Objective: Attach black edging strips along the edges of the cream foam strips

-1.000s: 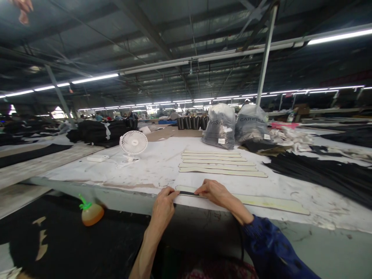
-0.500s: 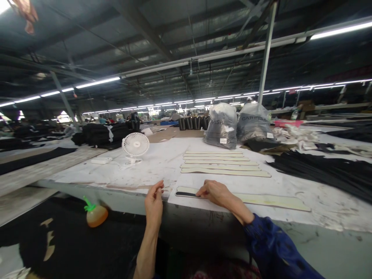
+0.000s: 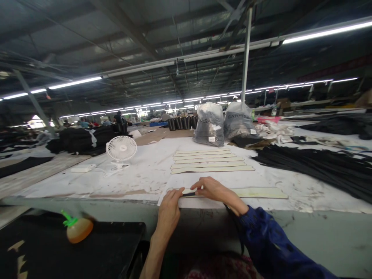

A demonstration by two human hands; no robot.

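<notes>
A long pale-yellow strip with a dark edge (image 3: 260, 193) lies near the front edge of the table. On its left part is a narrow black strip (image 3: 189, 194), visible between my hands. My left hand (image 3: 170, 207) bends over the left end, its fingers together and fingertips down on the black strip; its thumb is largely hidden. Just to the right, my right hand (image 3: 211, 189) has thumb and fingers closed at the black strip, which partly hides beneath them. Behind, several similar pale strips (image 3: 212, 169) lie in a row.
A white fan (image 3: 121, 148) stands at the left beside a white power strip (image 3: 83, 168). Two filled plastic bags (image 3: 209, 126) sit at the back. Black strips (image 3: 308, 166) are piled at the right. Below left is a bottle with amber liquid (image 3: 79, 231).
My left hand has moved right, from beside the pale strip onto its left end. My right hand stays at the black strip. The view has turned slightly right.
</notes>
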